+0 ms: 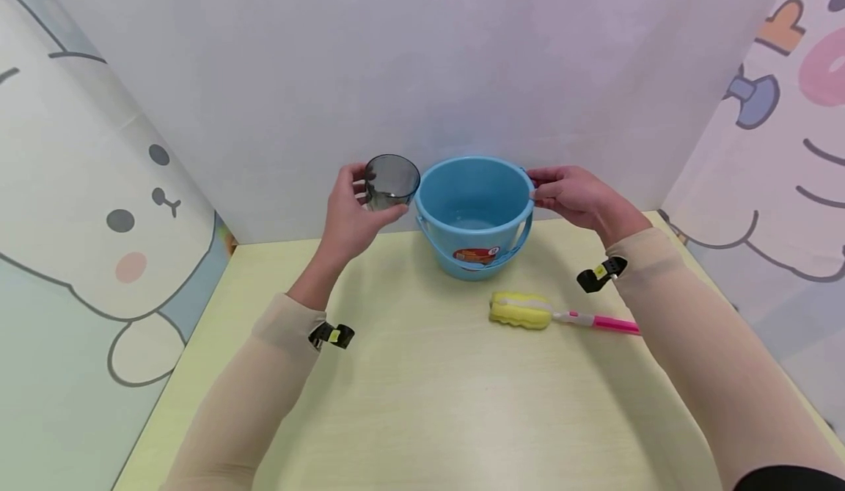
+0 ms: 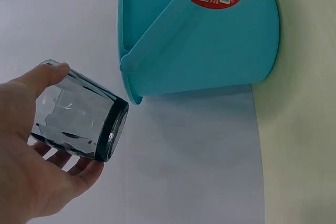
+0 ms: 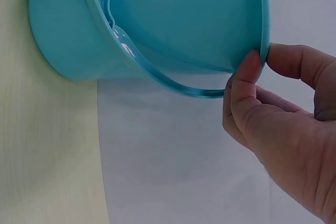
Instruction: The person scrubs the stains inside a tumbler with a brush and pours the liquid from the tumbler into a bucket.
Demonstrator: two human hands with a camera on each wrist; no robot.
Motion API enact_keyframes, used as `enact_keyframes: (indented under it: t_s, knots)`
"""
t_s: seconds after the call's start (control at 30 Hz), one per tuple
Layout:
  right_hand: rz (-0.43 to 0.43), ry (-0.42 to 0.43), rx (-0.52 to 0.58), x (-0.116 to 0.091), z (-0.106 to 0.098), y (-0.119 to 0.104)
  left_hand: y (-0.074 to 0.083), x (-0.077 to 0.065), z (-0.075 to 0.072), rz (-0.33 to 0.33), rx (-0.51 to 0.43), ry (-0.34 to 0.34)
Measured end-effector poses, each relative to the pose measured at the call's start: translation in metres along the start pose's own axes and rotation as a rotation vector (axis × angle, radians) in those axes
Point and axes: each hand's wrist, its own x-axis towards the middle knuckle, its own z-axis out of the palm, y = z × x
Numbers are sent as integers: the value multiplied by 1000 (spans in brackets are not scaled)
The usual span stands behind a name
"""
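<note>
A smoky grey glass cup (image 1: 392, 180) is in my left hand (image 1: 352, 216), thumb on one side and fingers round the other. In the left wrist view the clear cup (image 2: 79, 116) is tilted, close beside the bucket's rim. The light blue bucket (image 1: 472, 205) stands upright at the back of the table, its handle hanging down the front. My right hand (image 1: 573, 196) pinches the bucket's rim at its right side, near the handle's end. In the right wrist view, thumb and fingers (image 3: 247, 74) meet over that rim.
A bottle brush (image 1: 520, 310) with a yellow sponge head and pink handle lies on the pale wooden table (image 1: 422, 403), in front of the bucket and partly behind the right sleeve. A plain pale wall (image 1: 422, 58) rises behind; cartoon-printed panels flank both sides.
</note>
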Motion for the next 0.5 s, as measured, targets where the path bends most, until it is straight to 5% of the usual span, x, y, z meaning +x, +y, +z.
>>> enact_keyframes:
  t_s: [0.5]
  knots:
    - [-1, 2, 8, -1, 0, 1, -9, -45, -5, -119, -65, -66]
